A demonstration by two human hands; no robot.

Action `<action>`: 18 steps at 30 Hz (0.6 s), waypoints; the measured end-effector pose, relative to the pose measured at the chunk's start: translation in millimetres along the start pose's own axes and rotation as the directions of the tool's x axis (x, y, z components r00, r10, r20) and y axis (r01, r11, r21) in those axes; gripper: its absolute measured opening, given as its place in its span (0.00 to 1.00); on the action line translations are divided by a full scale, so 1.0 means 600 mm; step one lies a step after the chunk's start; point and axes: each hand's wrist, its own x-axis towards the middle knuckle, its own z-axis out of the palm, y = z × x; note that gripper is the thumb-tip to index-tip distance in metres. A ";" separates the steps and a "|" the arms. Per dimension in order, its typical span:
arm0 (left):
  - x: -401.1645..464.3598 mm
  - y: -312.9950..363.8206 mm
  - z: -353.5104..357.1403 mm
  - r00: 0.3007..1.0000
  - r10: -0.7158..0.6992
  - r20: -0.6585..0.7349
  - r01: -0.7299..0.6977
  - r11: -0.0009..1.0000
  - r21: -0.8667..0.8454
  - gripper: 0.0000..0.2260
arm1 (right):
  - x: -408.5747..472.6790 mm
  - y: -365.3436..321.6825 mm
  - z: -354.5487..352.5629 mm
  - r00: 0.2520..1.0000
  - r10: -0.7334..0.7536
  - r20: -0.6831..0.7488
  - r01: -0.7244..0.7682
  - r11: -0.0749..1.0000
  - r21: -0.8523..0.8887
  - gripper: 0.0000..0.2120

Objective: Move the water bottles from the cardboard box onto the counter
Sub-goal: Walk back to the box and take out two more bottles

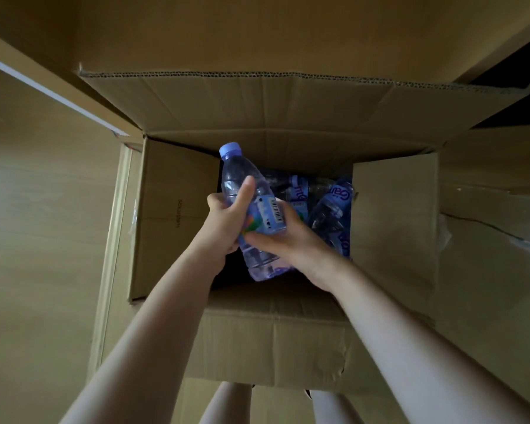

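**Both Hands Grasping One Bottle Above the Open Box**

Grip status: both hands grasp the same water bottle [248, 206]. The left hand [227, 223] wraps the bottle from the 9 o'clock side, thumb laid up across the clear upper body. The right hand [283, 237] holds it from the 4 o'clock side, fingers curled under the label band, thumb across the lower body.

Bottle position: tilted, blue cap [230, 149] pointing toward 11 o'clock, base toward 5 o'clock. It sits above the opening of the cardboard box [178, 221], at frame centre.

Remaining stock: further bottles [328, 209] lie on their sides inside the box, at 3 o'clock from the held bottle, labels facing up. Their exact count cannot be determined.

Box condition: all four flaps [257, 102] are folded outward. The box rests on a wooden floor [43, 240]. The person's legs [227, 405] appear at 6 o'clock, below the near flap.
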 end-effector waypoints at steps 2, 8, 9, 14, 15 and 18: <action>0.000 -0.006 0.008 0.995 0.069 -0.077 -0.061 0.993 0.100 0.25 | 0.002 0.007 0.016 0.998 -0.057 -0.036 0.055 0.998 -0.035 0.20; -0.018 -0.018 -0.015 0.988 0.143 0.064 -0.152 0.972 0.180 0.19 | -0.023 0.021 -0.007 0.999 0.020 0.048 -0.033 0.955 0.294 0.21; -0.022 -0.021 -0.021 0.985 0.072 0.156 -0.088 0.992 0.095 0.21 | -0.029 0.019 -0.013 0.993 0.045 0.114 -0.083 0.930 0.358 0.21; -0.033 -0.027 -0.019 0.893 0.007 0.450 0.124 0.957 -0.260 0.27 | -0.032 0.025 -0.019 0.961 0.105 0.255 -0.197 0.908 0.370 0.22; -0.034 -0.026 -0.017 0.911 0.023 0.412 0.111 0.949 -0.297 0.27 | -0.032 0.027 -0.018 0.971 0.100 0.217 -0.170 0.927 0.335 0.24; -0.038 -0.028 -0.008 0.961 0.017 0.275 0.077 0.942 -0.326 0.26 | -0.028 0.029 -0.002 0.996 0.083 -0.022 -0.079 0.984 0.161 0.36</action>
